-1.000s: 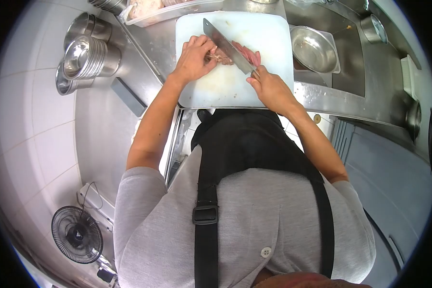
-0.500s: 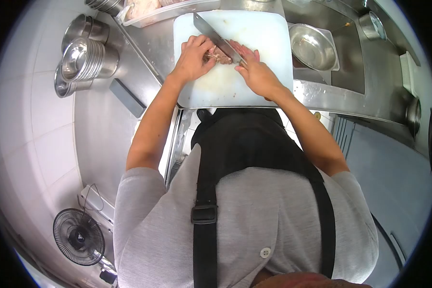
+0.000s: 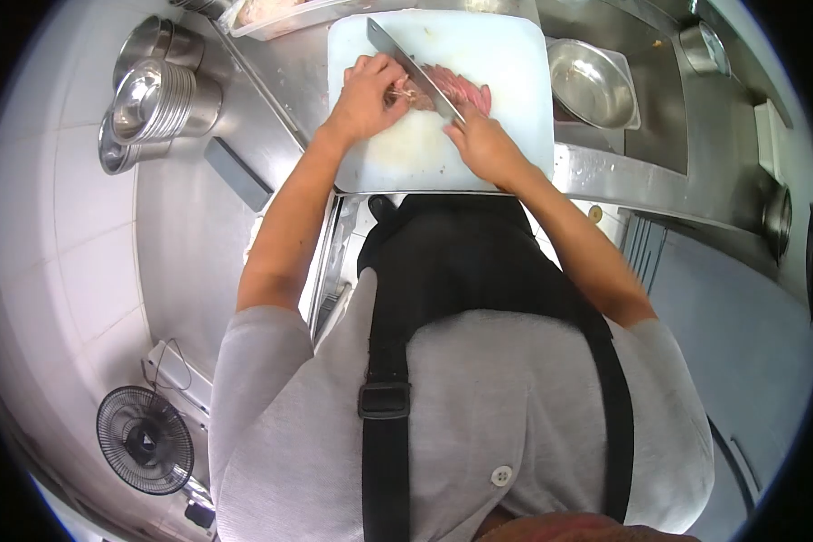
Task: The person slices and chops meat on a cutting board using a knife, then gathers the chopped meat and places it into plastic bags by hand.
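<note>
A white cutting board lies in front of me with a piece of raw meat on it. My left hand presses on the left end of that piece, its fingers curled over the meat. In my right hand is the handle of a kitchen knife, whose long blade slants up and left across the right end of the piece. Sliced meat lies in a fanned row just right of the blade. The handle is mostly hidden by my fingers.
A plastic tub of meat stands behind the board at left. Stacked steel bowls and a grey whetstone-like block are on the left counter. To the right, a steel basin sits by the sink. A fan is lower left.
My right hand and the knife have shifted slightly, uncovering more of the sliced meat right of the blade. My left hand stays on the piece. The whole view has tilted a little.
</note>
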Demonstrator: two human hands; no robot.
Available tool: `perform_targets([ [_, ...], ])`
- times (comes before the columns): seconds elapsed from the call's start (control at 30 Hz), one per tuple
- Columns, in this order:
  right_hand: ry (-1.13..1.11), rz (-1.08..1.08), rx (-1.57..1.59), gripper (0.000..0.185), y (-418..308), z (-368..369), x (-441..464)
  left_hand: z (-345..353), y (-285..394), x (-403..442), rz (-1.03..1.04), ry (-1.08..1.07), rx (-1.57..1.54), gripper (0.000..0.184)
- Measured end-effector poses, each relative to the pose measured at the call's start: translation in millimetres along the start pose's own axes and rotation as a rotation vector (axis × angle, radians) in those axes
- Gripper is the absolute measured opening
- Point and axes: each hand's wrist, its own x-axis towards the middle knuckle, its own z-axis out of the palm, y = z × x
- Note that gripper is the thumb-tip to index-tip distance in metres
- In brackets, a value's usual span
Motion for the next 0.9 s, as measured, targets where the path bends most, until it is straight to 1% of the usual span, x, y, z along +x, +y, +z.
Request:
perform_targets([
  [0.03,0.038,-0.023,0.034,0.040,10.0,12.3,15.8,-0.9,-3.3,3.4,0.019,0.026,0.006,0.027],
  [0.07,0.079,-0.052,0.066,0.039,14.2,15.8,24.3,-4.3,-4.6,5.7,0.013,0.004,0.003,0.027],
  [0.17,0.107,-0.106,0.004,0.038,7.8,11.3,12.0,-6.2,0.0,0.4,0.002,-0.052,0.014,0.029],
  [0.27,0.017,-0.009,0.010,0.043,-2.0,-2.5,-0.6,-8.8,2.9,5.3,0.023,-0.031,0.066,0.029],
  [0.33,0.072,-0.047,-0.022,0.048,6.1,18.4,17.7,0.3,7.1,0.0,0.010,-0.012,0.050,0.029],
  [0.37,0.109,-0.085,-0.041,0.051,10.7,26.4,34.9,0.9,5.8,-0.5,0.018,-0.007,0.047,0.028],
  [0.43,0.449,-0.406,-0.248,0.051,29.6,39.0,44.9,-10.4,8.6,-3.3,-0.014,-0.076,0.034,0.027],
  [0.47,0.517,-0.475,-0.278,0.052,39.8,40.2,49.5,-15.9,9.2,1.3,-0.026,-0.100,0.025,0.027],
  [0.5,0.588,-0.542,-0.311,0.053,42.8,36.8,51.0,-15.5,7.9,1.3,-0.010,-0.073,0.043,0.027],
  [0.53,0.547,-0.512,-0.256,0.058,46.5,36.8,49.5,-12.8,6.7,-2.4,0.001,-0.050,0.057,0.027],
  [0.6,0.354,-0.330,-0.138,0.067,49.5,34.2,39.9,-5.8,6.2,-8.2,-0.008,-0.027,0.067,0.027],
  [0.67,0.060,-0.035,-0.022,0.073,12.2,-5.8,8.3,-2.1,7.9,-8.4,-0.043,-0.015,0.067,0.028],
  [0.73,0.055,-0.045,-0.045,0.042,-4.0,-21.6,-12.8,-0.5,8.3,-9.3,-0.028,0.007,0.065,0.028],
  [0.77,0.056,-0.048,-0.056,0.035,-8.3,-27.0,-20.8,-0.2,8.1,-8.5,-0.016,0.018,0.064,0.028],
  [0.9,0.074,-0.059,-0.096,0.034,-13.3,-32.9,-40.4,0.2,8.6,-7.3,-0.012,0.010,0.088,0.032],
])
